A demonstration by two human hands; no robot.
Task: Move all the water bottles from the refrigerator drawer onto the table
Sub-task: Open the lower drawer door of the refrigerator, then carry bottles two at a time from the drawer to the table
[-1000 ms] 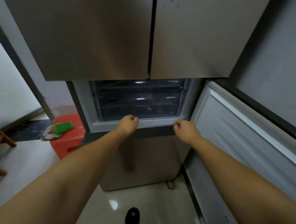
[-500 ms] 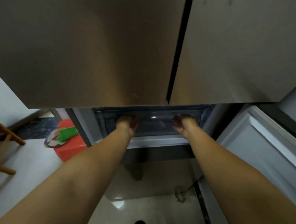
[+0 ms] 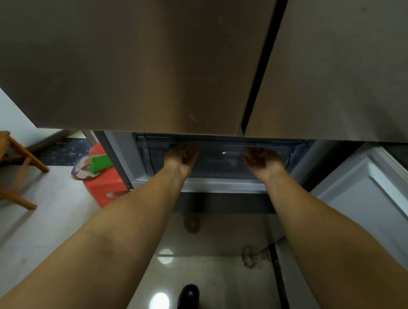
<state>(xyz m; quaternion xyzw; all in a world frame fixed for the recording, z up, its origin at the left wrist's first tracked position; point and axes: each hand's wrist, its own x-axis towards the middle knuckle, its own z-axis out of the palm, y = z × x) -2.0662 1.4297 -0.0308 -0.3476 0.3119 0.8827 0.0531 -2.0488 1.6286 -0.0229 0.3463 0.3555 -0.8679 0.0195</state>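
The clear refrigerator drawer (image 3: 221, 158) was seen in the middle of the frame, just under the two big brown doors (image 3: 132, 56) that filled the top. No water bottles could be made out through its dark front. The left hand (image 3: 181, 156) was placed palm up at the left part of the drawer's front, and the right hand (image 3: 263, 161) was placed palm up at the right part. The fingertips of both hands were hidden under the top lip of the drawer, so it could not be told whether the lip was gripped or only touched. A white open door (image 3: 373, 198) was seen at the right edge. A red stool (image 3: 104, 187) with a green thing (image 3: 101, 163) on it was seen at the left, beside the fridge. A wooden chair (image 3: 6, 167) was seen at the far left. A black shoe (image 3: 188, 300) was seen on the shiny floor (image 3: 216, 261) at the bottom.
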